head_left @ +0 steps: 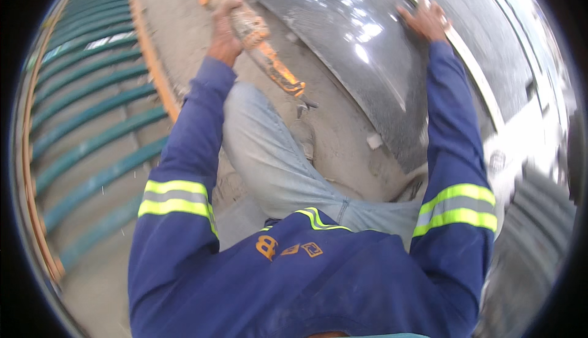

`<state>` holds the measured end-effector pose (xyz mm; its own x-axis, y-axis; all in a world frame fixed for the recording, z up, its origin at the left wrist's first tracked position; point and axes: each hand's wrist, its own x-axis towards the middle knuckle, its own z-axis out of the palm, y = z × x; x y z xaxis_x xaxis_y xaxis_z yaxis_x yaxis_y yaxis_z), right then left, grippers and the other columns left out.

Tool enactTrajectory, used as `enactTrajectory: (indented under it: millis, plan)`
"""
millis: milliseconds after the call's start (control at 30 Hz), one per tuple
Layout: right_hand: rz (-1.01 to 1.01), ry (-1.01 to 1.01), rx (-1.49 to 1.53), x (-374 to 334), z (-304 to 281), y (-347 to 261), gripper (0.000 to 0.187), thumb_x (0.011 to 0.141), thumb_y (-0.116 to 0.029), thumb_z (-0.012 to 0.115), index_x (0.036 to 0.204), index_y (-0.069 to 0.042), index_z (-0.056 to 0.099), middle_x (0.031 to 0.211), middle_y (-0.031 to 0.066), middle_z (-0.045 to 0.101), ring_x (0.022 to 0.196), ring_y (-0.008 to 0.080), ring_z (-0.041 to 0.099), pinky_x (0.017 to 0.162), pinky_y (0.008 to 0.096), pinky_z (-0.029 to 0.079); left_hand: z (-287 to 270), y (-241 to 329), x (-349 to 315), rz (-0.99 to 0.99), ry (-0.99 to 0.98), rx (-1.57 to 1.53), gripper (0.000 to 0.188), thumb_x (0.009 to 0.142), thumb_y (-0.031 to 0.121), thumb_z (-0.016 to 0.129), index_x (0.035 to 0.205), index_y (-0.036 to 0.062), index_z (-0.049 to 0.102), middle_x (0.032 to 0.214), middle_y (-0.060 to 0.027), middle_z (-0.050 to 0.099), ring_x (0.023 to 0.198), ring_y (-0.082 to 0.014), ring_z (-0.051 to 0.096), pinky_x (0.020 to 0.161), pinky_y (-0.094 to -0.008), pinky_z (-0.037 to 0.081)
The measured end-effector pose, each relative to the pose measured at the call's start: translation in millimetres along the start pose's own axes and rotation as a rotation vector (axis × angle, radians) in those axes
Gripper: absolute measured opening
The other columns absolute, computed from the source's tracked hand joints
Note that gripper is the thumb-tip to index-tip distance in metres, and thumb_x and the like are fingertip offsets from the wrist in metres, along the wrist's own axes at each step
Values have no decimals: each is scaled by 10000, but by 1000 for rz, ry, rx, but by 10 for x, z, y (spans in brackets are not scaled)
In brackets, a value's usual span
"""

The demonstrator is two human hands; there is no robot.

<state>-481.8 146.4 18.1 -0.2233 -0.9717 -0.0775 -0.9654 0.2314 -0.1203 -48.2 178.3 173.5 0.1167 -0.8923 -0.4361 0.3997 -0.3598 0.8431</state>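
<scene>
My left hand [226, 27] is wrapped round the body of a dusty orange and grey angle grinder [254, 35]. The tool slants from the top edge down toward my bent knee, and a dark cord leaves its lower end. Its front end is cut off by the picture's top, so I cannot see the disc. To the right lies a dark, shiny slab [343, 56] with bright reflections. Fingers spread, my right hand [429, 21] rests at the slab's far right, against a long pale strip [474, 59] that runs along it.
A rack of green bars [98, 102] with an orange edge [147, 44] fills the left side. Dusty ground [174, 7] lies between the rack and the slab. Beside the slab's near edge is a small pale chip [374, 141]. Dark ridged material [527, 234] is at lower right.
</scene>
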Motion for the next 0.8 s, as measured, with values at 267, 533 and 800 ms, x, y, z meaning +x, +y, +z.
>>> enactTrajectory:
  millis: [267,533,800]
  plan:
    - [-105,195,55,-482,-298,-270,689,970,-460,547,1531,-124,330,1526,196,386,1454,348,324,1202,544,225,259,462,-564,244,322,320,387,713,245,727,1002,57,552,828,-98,568,622,-232,592,577,-401,568]
    - [-104,191,117,-287,-414,-84,717,938,-431,598,1527,-112,340,1515,208,387,1444,357,330,1183,547,238,1139,351,-1408,275,444,420,425,703,276,739,1007,42,556,803,-81,549,609,-219,597,549,-380,555]
    - [-123,127,254,-215,-626,-170,725,942,-406,586,1529,-73,322,1544,210,336,1467,392,259,1202,555,170,532,282,-900,261,338,192,392,688,254,743,957,45,551,722,-79,558,532,-233,593,491,-433,561]
